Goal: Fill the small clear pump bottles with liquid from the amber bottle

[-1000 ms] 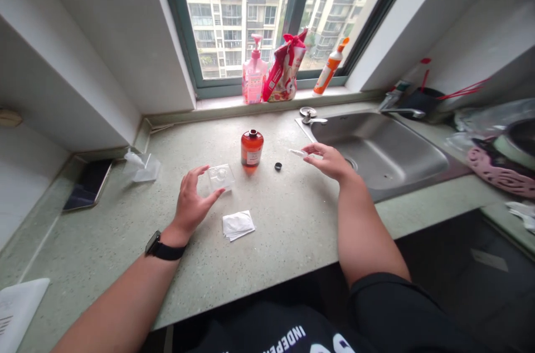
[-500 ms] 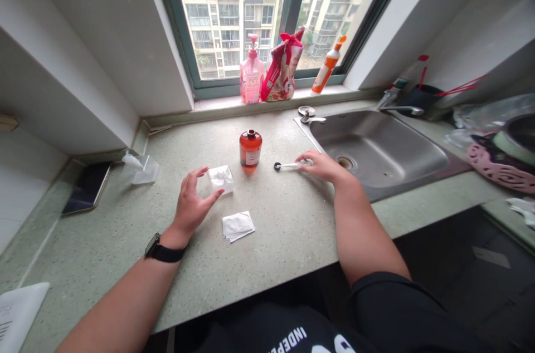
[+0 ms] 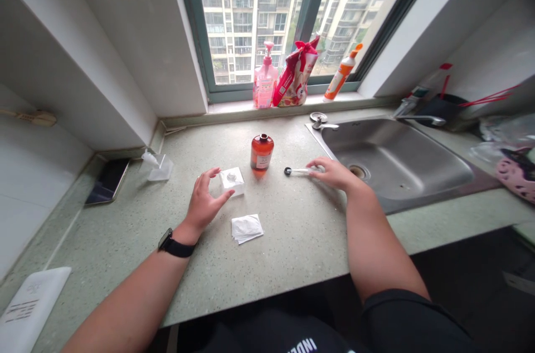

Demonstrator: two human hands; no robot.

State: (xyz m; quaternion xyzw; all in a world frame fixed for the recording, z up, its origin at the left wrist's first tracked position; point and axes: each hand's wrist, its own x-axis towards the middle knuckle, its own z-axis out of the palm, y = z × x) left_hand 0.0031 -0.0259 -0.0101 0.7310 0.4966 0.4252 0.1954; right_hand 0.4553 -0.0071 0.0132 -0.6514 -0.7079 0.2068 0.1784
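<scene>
A clear square bottle (image 3: 232, 180) stands on the counter, with the thumb and fingertips of my left hand (image 3: 204, 200) at its near and left sides. A gap shows between my palm and the bottle. My right hand (image 3: 334, 173) has its fingers curled over the right end of a thin clear bottle pump (image 3: 298, 171), which lies flat with its black round collar pointing left. The fingers partly hide this piece. Between the hands, farther back, an amber bottle (image 3: 262, 153) with a label stands upright, its neck uncapped. Folded white tissue (image 3: 247, 228) lies nearer me.
A steel sink (image 3: 397, 163) is at the right. On the sill stand a pink pump bottle (image 3: 264, 80), a red bag (image 3: 296, 76) and an orange-white bottle (image 3: 343, 74). At left are a clear square container (image 3: 161, 168), a dark phone-like slab (image 3: 107, 181) and a white object (image 3: 33, 305).
The whole view has shifted, so everything appears slightly farther right and mostly lower. Both hands keep the same places beside the square bottle and the pump.
</scene>
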